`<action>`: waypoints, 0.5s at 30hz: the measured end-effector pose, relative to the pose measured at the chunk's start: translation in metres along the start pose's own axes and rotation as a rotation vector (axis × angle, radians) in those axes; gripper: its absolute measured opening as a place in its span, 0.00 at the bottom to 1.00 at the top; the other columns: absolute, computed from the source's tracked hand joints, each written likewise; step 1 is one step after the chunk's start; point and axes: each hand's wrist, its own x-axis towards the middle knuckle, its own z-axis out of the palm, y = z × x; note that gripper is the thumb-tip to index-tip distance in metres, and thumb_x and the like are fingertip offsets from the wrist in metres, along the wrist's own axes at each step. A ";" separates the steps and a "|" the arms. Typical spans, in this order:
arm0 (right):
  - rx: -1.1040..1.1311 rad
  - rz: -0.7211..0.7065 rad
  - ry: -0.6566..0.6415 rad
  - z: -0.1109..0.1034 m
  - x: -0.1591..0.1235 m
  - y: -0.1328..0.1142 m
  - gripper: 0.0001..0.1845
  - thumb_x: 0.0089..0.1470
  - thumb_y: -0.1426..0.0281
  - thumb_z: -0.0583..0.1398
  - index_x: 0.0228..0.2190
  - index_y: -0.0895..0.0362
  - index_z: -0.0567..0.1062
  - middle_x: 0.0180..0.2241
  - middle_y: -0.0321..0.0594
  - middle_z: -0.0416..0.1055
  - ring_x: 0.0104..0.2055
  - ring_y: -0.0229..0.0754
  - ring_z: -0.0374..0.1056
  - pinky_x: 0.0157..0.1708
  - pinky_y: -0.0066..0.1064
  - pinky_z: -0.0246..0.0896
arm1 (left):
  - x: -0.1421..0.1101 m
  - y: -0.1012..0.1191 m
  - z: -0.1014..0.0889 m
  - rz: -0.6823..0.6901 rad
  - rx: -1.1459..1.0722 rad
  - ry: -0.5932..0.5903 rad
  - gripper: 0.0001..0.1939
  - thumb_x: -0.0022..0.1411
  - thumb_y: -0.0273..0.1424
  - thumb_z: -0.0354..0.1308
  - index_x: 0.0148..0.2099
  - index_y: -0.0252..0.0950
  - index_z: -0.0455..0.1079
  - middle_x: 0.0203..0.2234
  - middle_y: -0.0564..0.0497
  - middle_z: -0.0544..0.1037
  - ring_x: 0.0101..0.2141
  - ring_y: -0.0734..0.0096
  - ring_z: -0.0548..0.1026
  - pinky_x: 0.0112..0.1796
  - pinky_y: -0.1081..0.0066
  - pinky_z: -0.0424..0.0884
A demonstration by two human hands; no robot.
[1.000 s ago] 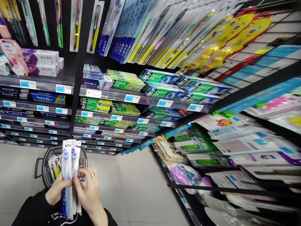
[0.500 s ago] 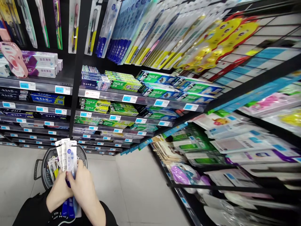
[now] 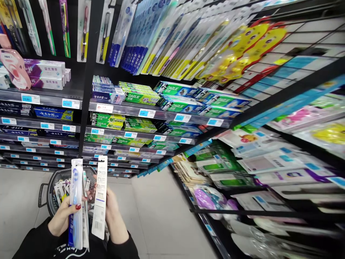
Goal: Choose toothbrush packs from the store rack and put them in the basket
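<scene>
My left hand (image 3: 59, 218) is closed around a few packaged toothbrushes (image 3: 77, 216), thumb with a red nail across the front. The foremost pack is clear and blue with its front toward me; others show edge-on behind it. My right hand (image 3: 112, 213) grips one toothbrush pack (image 3: 100, 201) from behind, its white printed back and barcode facing me. A small gap parts the two hands' packs. Below them, partly hidden by my hands, stands a dark grey basket (image 3: 50, 196) with several packaged items in it.
Ahead, shelves hold toothpaste boxes (image 3: 178, 104) and, above them, rows of hanging toothbrush packs (image 3: 140, 39). A pink bottle (image 3: 16, 68) stands on the left shelf. On the right, a slanting rack carries bagged goods (image 3: 215, 198). Grey tiled floor (image 3: 156, 216) lies between.
My hands were together around one bunch of packs. Now they are apart: one pack has come away in my right hand with its back toward me, while the left keeps the rest.
</scene>
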 end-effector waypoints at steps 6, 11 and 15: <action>-0.156 -0.107 0.088 0.008 -0.002 0.026 0.08 0.42 0.69 0.60 0.29 0.56 0.74 0.22 0.34 0.68 0.21 0.36 0.61 0.22 0.27 0.58 | -0.005 -0.002 0.002 0.033 0.084 0.008 0.12 0.38 0.30 0.66 0.31 0.35 0.77 0.36 0.44 0.78 0.46 0.48 0.69 0.49 0.57 0.60; -0.373 -0.240 0.085 0.008 -0.001 0.035 0.15 0.52 0.60 0.53 0.29 0.56 0.74 0.23 0.37 0.70 0.24 0.40 0.64 0.26 0.31 0.61 | -0.008 0.000 0.005 0.048 0.143 -0.024 0.16 0.38 0.36 0.67 0.33 0.37 0.77 0.39 0.45 0.78 0.47 0.48 0.68 0.51 0.57 0.59; -0.533 -0.420 0.104 0.003 -0.006 0.042 0.21 0.57 0.56 0.47 0.38 0.55 0.72 0.32 0.41 0.72 0.36 0.45 0.67 0.36 0.35 0.61 | -0.006 -0.002 0.003 0.098 0.326 -0.103 0.22 0.41 0.41 0.66 0.39 0.36 0.76 0.42 0.42 0.76 0.49 0.44 0.66 0.53 0.53 0.55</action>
